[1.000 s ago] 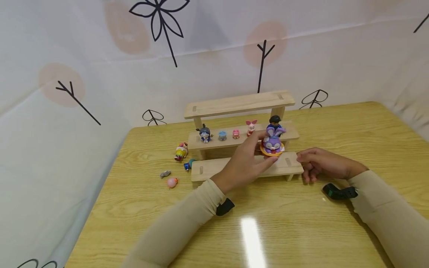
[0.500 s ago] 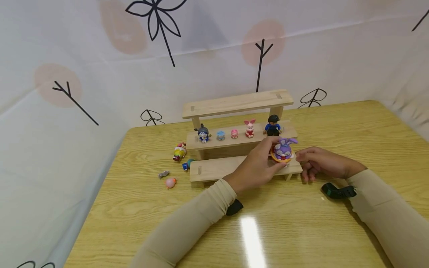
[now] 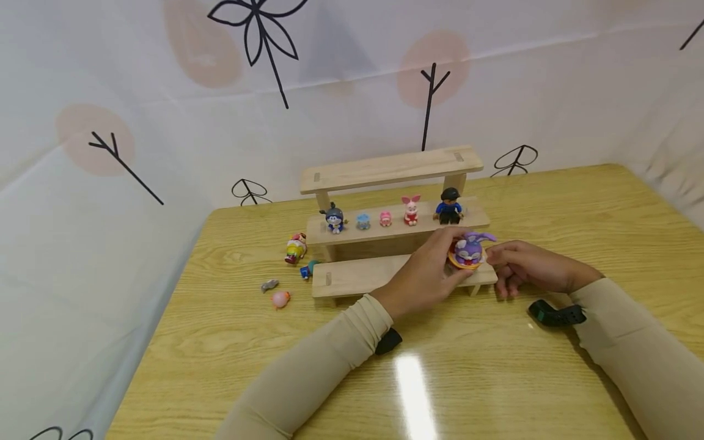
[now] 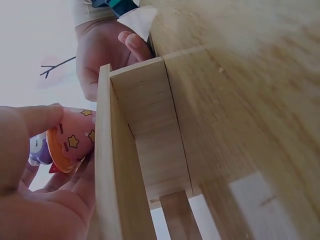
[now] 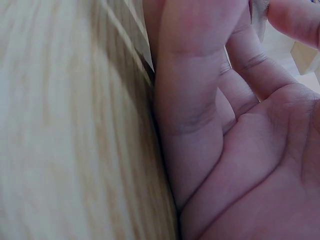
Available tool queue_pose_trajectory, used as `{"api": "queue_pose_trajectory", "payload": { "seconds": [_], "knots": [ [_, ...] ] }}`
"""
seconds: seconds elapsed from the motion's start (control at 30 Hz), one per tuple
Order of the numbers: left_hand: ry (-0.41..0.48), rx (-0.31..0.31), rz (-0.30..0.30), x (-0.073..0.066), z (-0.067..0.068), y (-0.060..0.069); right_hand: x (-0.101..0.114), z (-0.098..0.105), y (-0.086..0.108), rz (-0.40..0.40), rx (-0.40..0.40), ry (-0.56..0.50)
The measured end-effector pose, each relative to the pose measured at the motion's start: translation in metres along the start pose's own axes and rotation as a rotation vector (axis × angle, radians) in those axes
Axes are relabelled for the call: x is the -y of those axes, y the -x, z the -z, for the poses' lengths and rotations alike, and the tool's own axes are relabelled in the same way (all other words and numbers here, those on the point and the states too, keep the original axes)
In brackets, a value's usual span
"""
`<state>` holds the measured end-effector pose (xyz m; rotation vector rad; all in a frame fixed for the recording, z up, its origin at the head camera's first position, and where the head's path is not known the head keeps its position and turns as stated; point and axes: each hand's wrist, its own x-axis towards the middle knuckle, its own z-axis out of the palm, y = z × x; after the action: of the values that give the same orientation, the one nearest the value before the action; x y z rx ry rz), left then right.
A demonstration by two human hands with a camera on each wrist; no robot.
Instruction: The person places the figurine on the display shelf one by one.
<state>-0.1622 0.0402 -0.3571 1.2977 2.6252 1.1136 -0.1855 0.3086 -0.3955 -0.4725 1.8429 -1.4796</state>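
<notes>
Okay, head view: left hand (image 3: 423,275) reaches in across the front, thumb and fingers gripping purple rabbit figure (image 3: 469,249) by its base, over right end of the lowest step of wooden shelf (image 3: 374,232); ears lean right, orange rim at base. Right hand (image 3: 536,269) comes in from the right, fingers bent, at that step's right end. Five small toys sit along middle step; yellow-clad figure (image 3: 296,249) and pink toy (image 3: 280,299) on tabletop (image 3: 473,385) to the left. Left wrist view: left-hand fingers curl round pink, star-printed base, just beside front board; contact with the board, can't tell. Right hand beyond, thumb at board's end. Right wrist view: palm close up, outer edge along tabletop, fingers bent, board end apparently pinched between thumb and finger, partly cut off by the frame.
</notes>
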Motion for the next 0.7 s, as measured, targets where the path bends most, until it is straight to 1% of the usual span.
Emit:
{"api": "queue_pose_trajectory", "payload": {
  "seconds": [0.1,0.23,0.33,0.47,0.57,0.7],
  "knots": [
    [0.004,-0.001,-0.001,0.001,0.000,0.001,-0.001,-0.001,0.000,0.000,-0.003,0.001],
    [-0.006,-0.021,-0.011,0.001,0.004,0.006,-0.002,-0.002,0.001,0.003,-0.004,0.017],
    [-0.034,-0.057,-0.014,-0.001,0.013,0.014,-0.002,-0.002,0.000,0.004,-0.008,0.025],
    [-0.051,-0.118,-0.013,-0.006,0.030,0.028,-0.002,-0.002,0.000,-0.001,-0.016,0.029],
    [-0.050,-0.180,-0.063,-0.008,0.044,0.038,-0.001,-0.002,0.000,-0.008,-0.019,0.031],
    [-0.065,-0.292,-0.201,-0.008,0.063,0.051,-0.001,-0.001,-0.002,-0.017,-0.025,0.033]
  ]
}}
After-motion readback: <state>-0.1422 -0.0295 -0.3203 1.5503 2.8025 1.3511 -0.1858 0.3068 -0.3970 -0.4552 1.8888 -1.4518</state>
